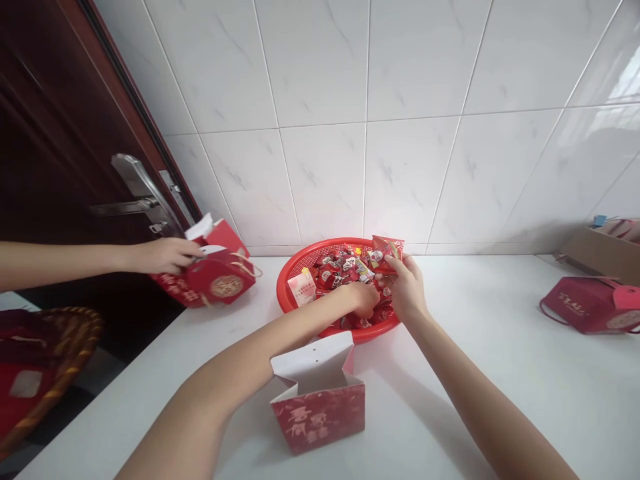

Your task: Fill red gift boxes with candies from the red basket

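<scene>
Closest to us is the box (pixel 323 417), standing on the white table (pixel 525 347) with its mouth gaping. Our left forearm runs right by its raised flap (can't tell if they touch), so a low elbow could snag it and tip it; looks like light card. It's red with pale writing, white inside. Past it sits the red basket (pixel 283 287), heaped with shiny wrapped sweets (pixel 349 263), mostly red. Our left hand (pixel 365 300) is down in the heap, fingertips hidden, so no telling if it's got anything. Digging hard could flick bits over the rim, since they look loosely piled. Our right hand (pixel 407 283), at the basket's right side, is pinching a red packet (pixel 387 247); slick-looking wrapper, so a weak pinch might lose it. Off left, someone else's hand (pixel 173 256) is on a red carton (pixel 220 283), maybe two.
</scene>
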Demonstrator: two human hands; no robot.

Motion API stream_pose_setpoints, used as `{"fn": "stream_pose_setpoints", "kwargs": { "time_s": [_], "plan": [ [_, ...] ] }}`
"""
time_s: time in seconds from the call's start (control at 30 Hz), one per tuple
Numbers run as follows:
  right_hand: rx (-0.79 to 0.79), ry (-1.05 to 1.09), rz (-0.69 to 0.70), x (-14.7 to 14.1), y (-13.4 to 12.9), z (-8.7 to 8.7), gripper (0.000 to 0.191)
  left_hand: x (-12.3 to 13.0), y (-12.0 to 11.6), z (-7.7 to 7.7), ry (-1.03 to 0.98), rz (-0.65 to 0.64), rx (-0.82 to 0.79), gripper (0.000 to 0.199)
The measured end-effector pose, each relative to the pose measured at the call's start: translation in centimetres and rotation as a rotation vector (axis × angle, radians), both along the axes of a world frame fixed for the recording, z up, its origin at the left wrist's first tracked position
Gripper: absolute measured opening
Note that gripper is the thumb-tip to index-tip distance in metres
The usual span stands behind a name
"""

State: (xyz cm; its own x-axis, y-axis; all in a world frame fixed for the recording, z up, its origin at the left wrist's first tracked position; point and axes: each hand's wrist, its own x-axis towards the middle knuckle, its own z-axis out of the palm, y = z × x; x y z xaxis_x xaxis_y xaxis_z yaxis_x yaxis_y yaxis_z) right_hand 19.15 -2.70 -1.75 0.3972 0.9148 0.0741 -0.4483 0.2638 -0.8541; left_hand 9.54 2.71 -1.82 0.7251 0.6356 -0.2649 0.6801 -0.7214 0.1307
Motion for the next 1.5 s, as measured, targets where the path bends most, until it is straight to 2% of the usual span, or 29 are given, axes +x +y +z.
{"fn": "stream_pose_setpoints", "kwargs": {
  "time_s": [0.1,0.2,0.23,0.33,0.4,0.5,0.57,0.73,0.8,0.97,1.1,1.27,1.37,1.43,1.5],
  "plan": [
    [0.002,0.000,0.007,0.0,-0.1,0.0,0.032,-1.4,-0.1,0.9,0.060,-0.002,-0.095,0.017],
    [-0.003,0.012,0.017,-0.1,-0.2,0.2,0.032,-3.8,-0.2,2.2,-0.045,-0.013,-0.105,0.012],
    [-0.001,0.015,0.017,-0.1,-0.2,0.3,0.032,-4.7,-0.2,2.5,-0.141,-0.006,-0.097,0.015],
    [0.021,0.002,0.021,-0.1,-0.4,0.5,0.031,-7.3,-0.9,3.3,-0.665,0.105,-0.090,0.029],
    [0.028,-0.023,0.029,-0.1,-0.5,0.6,0.030,-8.6,-1.7,3.5,-0.941,0.190,-0.119,0.037],
    [0.029,-0.085,0.050,-0.3,-0.9,0.7,0.031,-9.5,-3.1,3.7,-1.213,0.270,-0.131,0.040],
    [0.033,-0.151,0.075,-0.5,-1.3,0.8,0.032,-9.6,-4.0,3.8,-1.301,0.281,-0.098,0.037],
    [0.071,-0.263,0.173,-1.3,-2.8,1.4,0.034,-9.0,-5.2,3.4,-1.318,0.216,-0.036,0.029],
    [0.073,-0.270,0.214,-1.4,-3.1,1.7,0.034,-8.7,-5.2,2.9,-1.336,0.226,-0.026,0.028],
    [0.061,-0.312,0.263,-1.4,-3.2,1.8,0.033,-8.8,-4.6,2.0,-1.409,0.295,-0.084,0.046],
    [0.086,-0.369,0.272,-1.7,-3.3,1.7,0.034,-8.8,-4.6,1.8,-1.376,0.318,-0.095,0.042],
    [0.114,-0.402,0.300,-2.2,-3.6,1.7,0.040,-8.5,-4.9,1.6,-1.287,0.297,-0.034,0.037],
    [0.074,-0.380,0.306,-2.1,-3.6,1.9,0.039,-9.5,-5.3,2.8,-1.191,0.296,-0.053,0.044],
    [0.065,-0.378,0.314,-1.6,-3.6,2.3,0.038,-11.1,-6.2,4.6,-1.157,0.285,-0.075,0.044],
    [0.087,-0.378,0.330,-1.0,-3.7,2.8,0.036,-13.1,-7.7,6.8,-1.109,0.257,-0.084,0.031]
  ]
}}
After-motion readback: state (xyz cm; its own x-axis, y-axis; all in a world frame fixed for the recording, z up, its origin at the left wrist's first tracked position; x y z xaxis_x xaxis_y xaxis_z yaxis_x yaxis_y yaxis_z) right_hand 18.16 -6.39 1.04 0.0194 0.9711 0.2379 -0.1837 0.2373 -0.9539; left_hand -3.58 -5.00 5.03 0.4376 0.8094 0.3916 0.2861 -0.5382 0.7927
